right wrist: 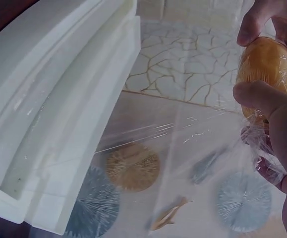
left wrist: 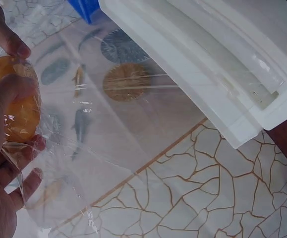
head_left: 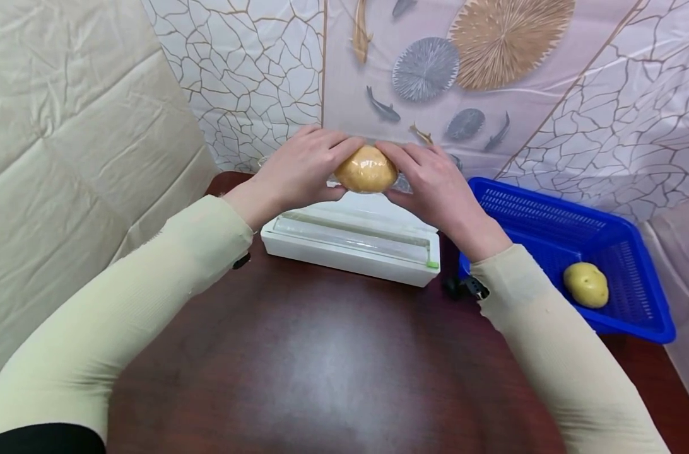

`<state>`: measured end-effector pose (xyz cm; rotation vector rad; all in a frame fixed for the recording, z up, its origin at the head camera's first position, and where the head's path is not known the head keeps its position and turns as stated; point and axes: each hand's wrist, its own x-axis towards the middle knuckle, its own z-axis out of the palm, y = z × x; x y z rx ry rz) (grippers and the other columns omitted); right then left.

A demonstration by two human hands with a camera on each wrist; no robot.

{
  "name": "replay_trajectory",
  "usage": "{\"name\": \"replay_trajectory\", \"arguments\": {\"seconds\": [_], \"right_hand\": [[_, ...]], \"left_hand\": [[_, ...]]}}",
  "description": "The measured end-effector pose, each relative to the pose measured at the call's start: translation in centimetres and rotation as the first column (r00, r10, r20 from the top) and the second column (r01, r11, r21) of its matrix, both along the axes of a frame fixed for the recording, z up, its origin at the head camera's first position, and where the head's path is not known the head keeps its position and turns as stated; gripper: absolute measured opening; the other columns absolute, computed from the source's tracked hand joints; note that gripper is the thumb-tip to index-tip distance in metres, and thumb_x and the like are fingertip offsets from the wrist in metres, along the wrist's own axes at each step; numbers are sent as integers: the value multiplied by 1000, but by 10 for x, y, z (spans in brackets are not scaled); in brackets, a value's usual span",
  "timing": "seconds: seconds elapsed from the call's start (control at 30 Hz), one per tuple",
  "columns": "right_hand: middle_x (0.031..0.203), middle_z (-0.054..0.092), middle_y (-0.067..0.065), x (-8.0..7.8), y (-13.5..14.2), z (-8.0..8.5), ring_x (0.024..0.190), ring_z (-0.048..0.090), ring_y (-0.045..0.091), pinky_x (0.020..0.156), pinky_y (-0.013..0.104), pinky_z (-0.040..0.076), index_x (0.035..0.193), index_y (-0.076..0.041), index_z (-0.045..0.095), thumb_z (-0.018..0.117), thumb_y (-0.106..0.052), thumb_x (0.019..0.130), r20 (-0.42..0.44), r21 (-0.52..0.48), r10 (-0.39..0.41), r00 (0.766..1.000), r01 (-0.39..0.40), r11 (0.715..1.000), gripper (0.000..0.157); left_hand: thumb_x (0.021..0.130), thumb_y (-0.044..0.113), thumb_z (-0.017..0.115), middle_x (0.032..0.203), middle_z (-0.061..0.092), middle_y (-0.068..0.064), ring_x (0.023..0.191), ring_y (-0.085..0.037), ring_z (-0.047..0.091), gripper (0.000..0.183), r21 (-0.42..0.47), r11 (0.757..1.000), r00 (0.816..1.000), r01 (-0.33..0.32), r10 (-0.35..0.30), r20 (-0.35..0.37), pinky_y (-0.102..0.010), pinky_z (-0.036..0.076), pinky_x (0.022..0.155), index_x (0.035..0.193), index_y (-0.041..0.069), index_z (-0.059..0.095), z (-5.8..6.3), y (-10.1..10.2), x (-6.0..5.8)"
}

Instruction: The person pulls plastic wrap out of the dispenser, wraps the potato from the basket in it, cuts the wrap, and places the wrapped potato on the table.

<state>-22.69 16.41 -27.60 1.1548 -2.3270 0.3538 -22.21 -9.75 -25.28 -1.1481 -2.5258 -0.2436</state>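
A potato, covered in shiny plastic wrap, is held up above the far side of the table. My left hand grips its left end, thumb on the near side. The right hand grips the other end the same way. From the potato, clear plastic wrap stretches to the white dispenser box, which lies open with a roll inside. In the right wrist view, loose wrap bunches by the right fingers under the potato.
A blue basket stands on the right with another potato in it. The dark table spreads in front of the box. A patterned cloth hangs behind, and a plain pale cloth hangs on the left.
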Motion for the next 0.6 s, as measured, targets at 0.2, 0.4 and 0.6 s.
{"name": "replay_trajectory", "arguments": {"seconds": [0.2,0.4,0.6], "right_hand": [[122,72,24,22,0,0,109,70,40,91,56,51,146,1,58,93,-12,82,-86,37,67,994,-64,997,75],[114,73,20,57,3,-17,100,71,39,87,54,52,144,3,58,96,-18,78,-106,71,139,985,-132,989,78],[114,73,14,94,6,-51,101,70,34,90,51,54,142,-1,60,97,-27,76,-18,82,109,994,-107,991,80]], "left_hand": [[84,23,90,127,71,-17,119,-35,67,69,40,998,997,51,-48,-59,-52,52,96,143,1,60,-7,-6,25],[81,24,94,122,72,-18,113,-36,69,74,48,993,994,110,-109,-25,-53,54,94,142,-1,60,-24,-12,59],[78,24,95,117,70,-15,105,-31,69,74,46,989,989,141,-143,44,-49,58,86,139,1,60,-56,-12,90]]}}
